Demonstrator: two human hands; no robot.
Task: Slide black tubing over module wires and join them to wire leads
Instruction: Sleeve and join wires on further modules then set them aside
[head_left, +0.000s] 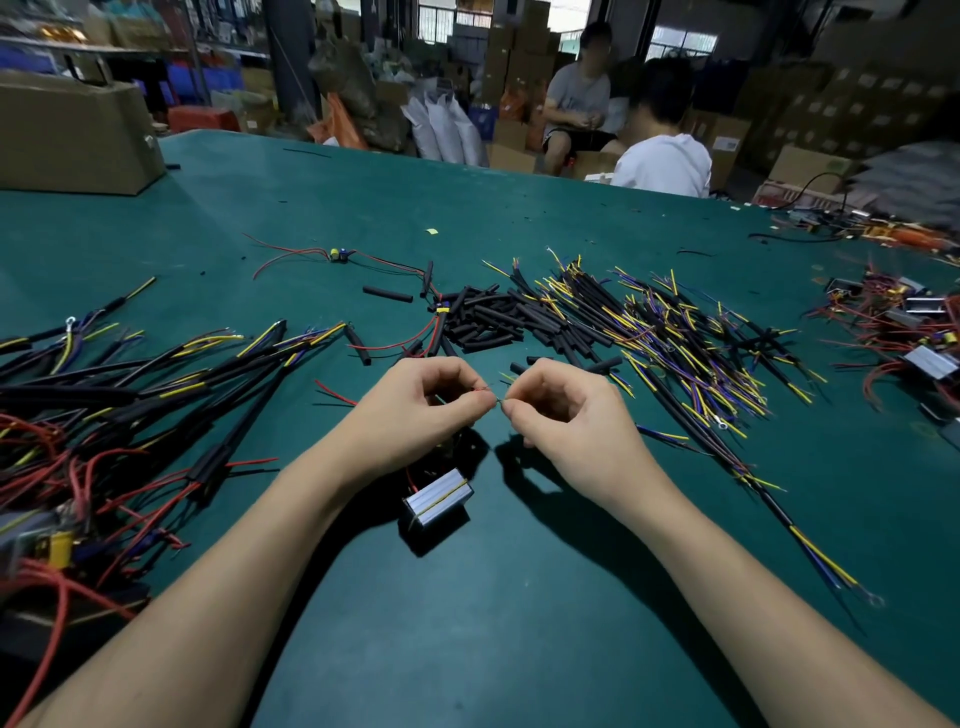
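A small silver module (439, 498) lies on the green table (519, 623) just below my hands, its red and black wires running up under my left hand. My left hand (415, 410) pinches the red module wire tip between thumb and forefinger. My right hand (563, 410) pinches the bare end of a wire lead, and the two tips meet between my hands. A heap of short black tubing pieces (493, 317) lies beyond my hands. Whether tubing sits on the held wire is hidden by my fingers.
A pile of black leads with yellow and blue cores (675, 332) spreads at the right. Joined assemblies with red wires (104, 415) fill the left. More modules (914, 332) lie at the far right. A cardboard box (72, 135) stands back left. Two people sit beyond the table.
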